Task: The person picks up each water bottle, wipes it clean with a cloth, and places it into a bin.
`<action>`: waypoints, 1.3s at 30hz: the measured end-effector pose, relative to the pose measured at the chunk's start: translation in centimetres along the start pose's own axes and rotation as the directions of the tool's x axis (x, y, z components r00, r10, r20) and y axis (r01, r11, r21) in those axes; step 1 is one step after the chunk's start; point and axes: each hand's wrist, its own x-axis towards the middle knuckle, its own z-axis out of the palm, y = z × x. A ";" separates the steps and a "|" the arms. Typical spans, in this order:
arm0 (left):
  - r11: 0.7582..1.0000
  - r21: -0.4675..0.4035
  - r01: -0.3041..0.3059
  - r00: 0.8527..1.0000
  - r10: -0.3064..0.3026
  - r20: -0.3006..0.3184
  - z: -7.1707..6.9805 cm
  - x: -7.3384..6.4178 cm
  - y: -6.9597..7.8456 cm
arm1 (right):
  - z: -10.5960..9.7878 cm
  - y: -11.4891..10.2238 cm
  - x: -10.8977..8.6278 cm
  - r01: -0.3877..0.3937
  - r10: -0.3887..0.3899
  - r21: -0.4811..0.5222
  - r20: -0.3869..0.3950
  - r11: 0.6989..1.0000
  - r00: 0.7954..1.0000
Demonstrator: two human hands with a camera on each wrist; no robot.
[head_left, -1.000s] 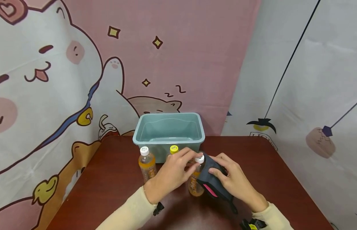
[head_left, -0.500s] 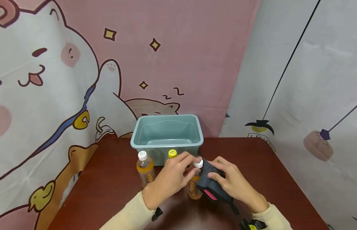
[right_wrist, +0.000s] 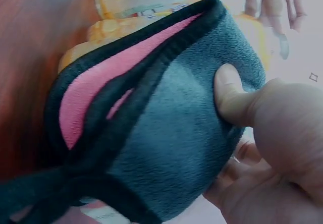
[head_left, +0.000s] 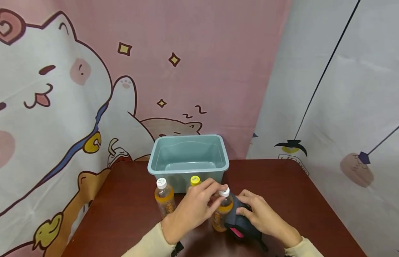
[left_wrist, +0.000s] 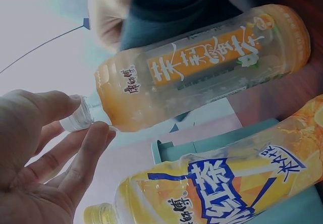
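Note:
An upright bottle of orange-labelled tea (head_left: 221,216) stands on the table, and my left hand (head_left: 196,211) pinches its white cap (left_wrist: 78,119) between thumb and fingers. My right hand (head_left: 265,217) grips a dark grey fuzzy cloth (right_wrist: 176,118) with black edging, a strap and a pink lining (right_wrist: 101,90). The cloth lies against the bottle's right side, thumb pressed on its outer face. Left of my hand stands a second orange-labelled bottle (head_left: 165,198) with a white cap. A yellow-capped tea bottle (left_wrist: 212,196) is partly hidden behind my left hand in the head view.
At the table's back, behind the bottles, sits a pale blue-green plastic bin (head_left: 188,171) with nothing visible inside. The dark red-brown table (head_left: 122,210) reaches a cartoon-printed cloth backdrop (head_left: 202,71) at the back and sides.
The cloth in my right hand has slid down a little along the bottle, uncovering more of its upper part. My left hand stays on the cap. The head view has tilted slightly.

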 end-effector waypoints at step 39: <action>0.996 0.093 -0.002 0.999 -0.002 0.042 -0.1 0.0 -0.1 | 2.3 3.3 0.3 -0.040 0.045 -0.028 0.241 0.999 0.970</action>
